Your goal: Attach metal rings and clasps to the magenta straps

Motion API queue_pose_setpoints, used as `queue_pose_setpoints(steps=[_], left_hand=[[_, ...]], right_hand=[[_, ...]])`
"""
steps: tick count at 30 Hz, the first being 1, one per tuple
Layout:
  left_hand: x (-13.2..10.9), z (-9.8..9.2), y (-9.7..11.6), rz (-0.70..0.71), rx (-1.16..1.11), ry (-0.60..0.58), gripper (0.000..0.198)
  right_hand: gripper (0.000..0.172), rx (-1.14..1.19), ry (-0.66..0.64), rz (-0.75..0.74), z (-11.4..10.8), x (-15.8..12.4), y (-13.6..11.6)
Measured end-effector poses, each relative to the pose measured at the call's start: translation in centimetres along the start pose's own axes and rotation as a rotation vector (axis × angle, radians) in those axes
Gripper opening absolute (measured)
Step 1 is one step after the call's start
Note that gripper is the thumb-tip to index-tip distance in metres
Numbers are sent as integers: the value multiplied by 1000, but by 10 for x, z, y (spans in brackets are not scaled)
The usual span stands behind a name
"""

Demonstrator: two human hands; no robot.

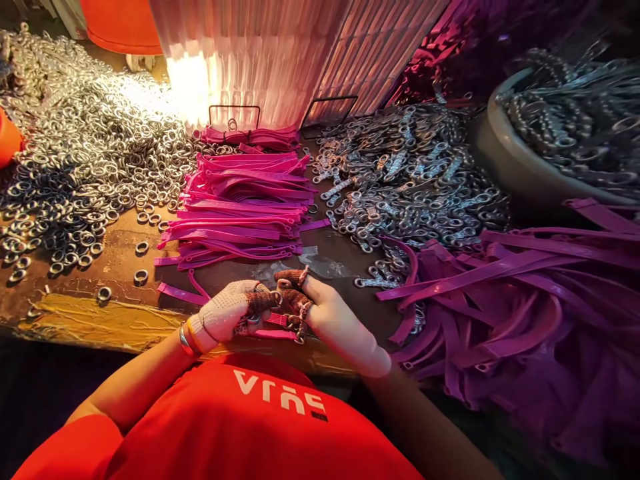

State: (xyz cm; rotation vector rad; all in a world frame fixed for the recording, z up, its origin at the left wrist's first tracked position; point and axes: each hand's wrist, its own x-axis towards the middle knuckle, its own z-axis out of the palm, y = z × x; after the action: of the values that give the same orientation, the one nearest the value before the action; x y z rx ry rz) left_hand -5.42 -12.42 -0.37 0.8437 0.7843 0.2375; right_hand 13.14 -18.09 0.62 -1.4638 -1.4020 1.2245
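Note:
My left hand [225,312], in a worn knitted glove with brown finger parts, is closed in a pinch around a small metal ring [277,299]. My right hand [333,323], gloved alike, meets it at the fingertips and is closed too. A short metal link piece [301,331] hangs at the right fingers; how they grip it is partly hidden. Just under both hands lies a pink strap [275,335], its ends covered by the fingers. In front of the hands is a stack of pink straps [245,207], laid side by side.
Loose metal rings [100,153] are heaped on the left of the worn table [125,287]. Metal link pieces [410,173] form a pile at the right, beside a full grey tub [525,153]. Purple straps [480,307] spill over the right edge. Ribbed translucent panels [260,60] stand behind.

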Motion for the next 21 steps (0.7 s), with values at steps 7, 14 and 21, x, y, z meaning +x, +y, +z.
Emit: queue_pose_setpoints(steps=[7, 14, 21], left_hand=[[3, 10, -10, 45, -100, 44, 35], [-1, 17, -3, 169, 303, 107, 37], [10, 17, -10, 46, 63, 44, 30]], right_hand=[[31, -239, 81, -161, 10, -17, 23], [13, -622, 48, -87, 8, -16, 17], [12, -745, -8, -230, -7, -14, 3]])
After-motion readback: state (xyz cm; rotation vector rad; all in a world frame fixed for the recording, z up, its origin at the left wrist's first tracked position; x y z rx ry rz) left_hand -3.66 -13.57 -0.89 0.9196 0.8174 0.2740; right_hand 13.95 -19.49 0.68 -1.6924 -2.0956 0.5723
